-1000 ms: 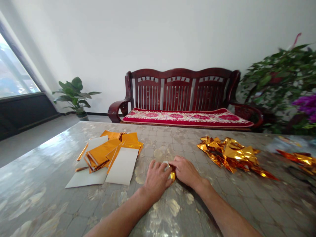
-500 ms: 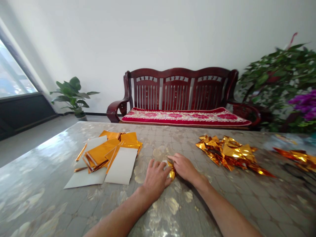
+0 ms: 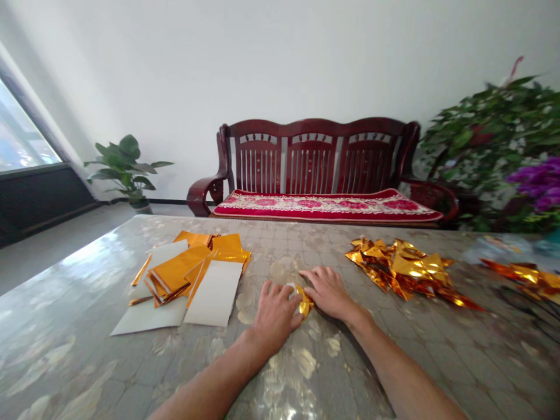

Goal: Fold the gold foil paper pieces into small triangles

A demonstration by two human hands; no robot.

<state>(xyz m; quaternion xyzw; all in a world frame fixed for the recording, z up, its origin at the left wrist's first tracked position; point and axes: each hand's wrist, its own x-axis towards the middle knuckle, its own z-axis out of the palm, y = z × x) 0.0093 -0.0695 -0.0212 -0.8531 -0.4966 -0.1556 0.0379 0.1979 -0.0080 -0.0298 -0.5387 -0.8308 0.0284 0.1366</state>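
Note:
A small folded piece of gold foil paper (image 3: 303, 302) with a white side lies on the grey patterned table (image 3: 79, 326), between my hands. My left hand (image 3: 275, 318) is cupped over its white side, and my right hand (image 3: 327, 291) presses its fingertips against the gold edge. To the left lies a stack of gold foil sheets (image 3: 175, 274) on white card sheets (image 3: 214, 293). A heap of crumpled gold foil pieces (image 3: 402, 268) lies to the right of my right hand, out of reach of my fingers.
More gold foil scraps (image 3: 522, 279) lie at the table's right edge. Beyond the far table edge stand a dark red wooden bench (image 3: 312, 163) with a red cushion, a leafy potted plant (image 3: 122, 166) and a large plant with purple flowers (image 3: 490, 146).
The whole view has tilted slightly. My right hand has shifted a little toward the far side, and more of the gold foil piece shows between my hands.

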